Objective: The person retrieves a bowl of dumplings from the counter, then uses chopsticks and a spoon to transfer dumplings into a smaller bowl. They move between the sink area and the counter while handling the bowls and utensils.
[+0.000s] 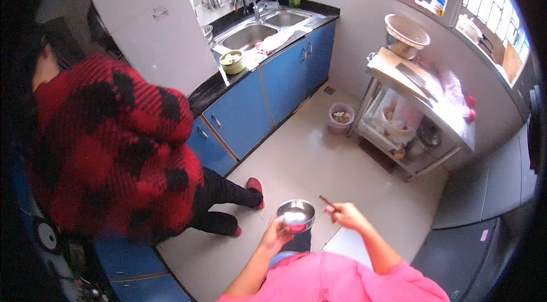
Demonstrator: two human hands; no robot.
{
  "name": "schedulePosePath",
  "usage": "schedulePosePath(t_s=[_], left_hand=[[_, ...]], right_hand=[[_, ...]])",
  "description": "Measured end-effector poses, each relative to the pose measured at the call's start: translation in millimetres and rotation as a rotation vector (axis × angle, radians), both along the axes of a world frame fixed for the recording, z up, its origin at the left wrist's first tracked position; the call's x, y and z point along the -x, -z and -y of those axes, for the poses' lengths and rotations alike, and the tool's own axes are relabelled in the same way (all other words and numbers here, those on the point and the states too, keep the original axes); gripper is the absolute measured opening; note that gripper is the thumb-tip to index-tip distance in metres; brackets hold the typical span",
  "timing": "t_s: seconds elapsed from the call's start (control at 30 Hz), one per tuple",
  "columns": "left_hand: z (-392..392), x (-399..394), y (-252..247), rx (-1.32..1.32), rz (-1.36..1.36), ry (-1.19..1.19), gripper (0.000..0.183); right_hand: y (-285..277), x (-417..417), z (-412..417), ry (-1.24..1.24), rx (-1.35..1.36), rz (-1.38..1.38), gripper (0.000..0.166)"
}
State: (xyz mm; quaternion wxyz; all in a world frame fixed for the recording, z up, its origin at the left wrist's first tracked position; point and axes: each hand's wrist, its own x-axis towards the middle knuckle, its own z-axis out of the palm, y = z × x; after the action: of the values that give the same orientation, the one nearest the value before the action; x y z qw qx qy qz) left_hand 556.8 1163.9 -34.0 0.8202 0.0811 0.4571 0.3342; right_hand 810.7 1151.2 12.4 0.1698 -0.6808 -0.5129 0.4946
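My left hand (277,233) grips a shiny stainless-steel bowl (298,213) by its near left side, in front of my pink top. Pink shows on the bowl's near wall, and I make out no food inside. In my right hand (347,215), a little to the right of the bowl, is a thin dark-brown stick-like utensil (327,201), perhaps chopsticks. It points up and left, apart from the bowl's rim. Below both hands lies the pale tiled floor (295,161).
A person in a red-and-black checked top (115,152) stands close on the left. Blue cabinets (243,114) carry a double sink (250,37) and a green bowl (232,63). A plastic bin (341,119) stands by a metal table (461,131) with a cleaver (412,75).
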Motion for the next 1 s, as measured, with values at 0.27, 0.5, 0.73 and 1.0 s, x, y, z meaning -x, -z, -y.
schedulePosePath(t_s=[0.27,0.5,0.73,1.0], left_hand=[[-307,-74,-38,-0.099,-0.002,0.183,0.027],[-618,-109,-135,-0.469,0.108,-0.17,0.032],[-655,-157,-47,-0.303,0.061,-0.153,0.037],[-705,-168,-73,-0.416,-0.104,-0.345,0.072]], right_hand=[[-49,-88,-190,0.201,-0.11,0.049,0.031],[-40,-149,-364,0.121,-0.116,0.01,0.032],[-66,-201,-572,0.043,-0.153,-0.115,0.032],[-116,-171,-744,-0.107,-0.259,-0.314,0.037]])
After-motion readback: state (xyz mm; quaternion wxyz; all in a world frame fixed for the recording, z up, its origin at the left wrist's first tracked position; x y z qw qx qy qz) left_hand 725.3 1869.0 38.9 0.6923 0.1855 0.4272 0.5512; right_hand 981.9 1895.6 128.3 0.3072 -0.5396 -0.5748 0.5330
